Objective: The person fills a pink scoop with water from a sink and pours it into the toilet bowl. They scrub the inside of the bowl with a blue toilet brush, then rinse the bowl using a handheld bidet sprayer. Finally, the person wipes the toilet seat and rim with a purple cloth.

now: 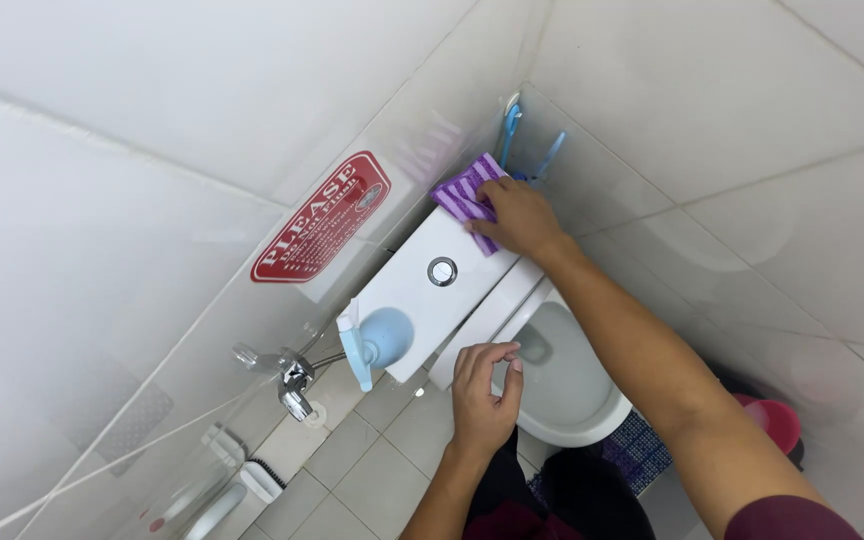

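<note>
Head view, item one — where is the cloth, and what holds it?

— The purple striped cloth (464, 193) lies at the far end of the white cistern lid (422, 300), partly draped over the lid's back edge toward the tiled wall. The right hand (518, 217) is pressed flat on top of it, fingers curled over the near edge of the fabric; the hand is closed on the cloth rather than pinching it.

— And the left hand?

— The left hand (484, 392) hovers off the lid's front edge, above the rim of the toilet bowl (572, 385). Its fingers are loosely curled and it holds nothing.

— How should the cloth be expected to handle?

— Judged from its folds, it is light, thin and soft. It will bunch under pressure and offers no stiff edge. If damp, it may cling to the glazed lid; this cannot be confirmed. A grip across the gathered middle, under the palm, appears most secure.

— Nearby items?

— A round flush button (442, 271) sits mid-lid. A pale blue spray bottle (377, 342) lies at the lid's near corner. Blue-handled brushes (510, 135) stand in the wall corner behind the cloth. A red sign (320, 217) is fixed to the wall, and a chrome tap (294, 385) is mounted lower down.
</note>
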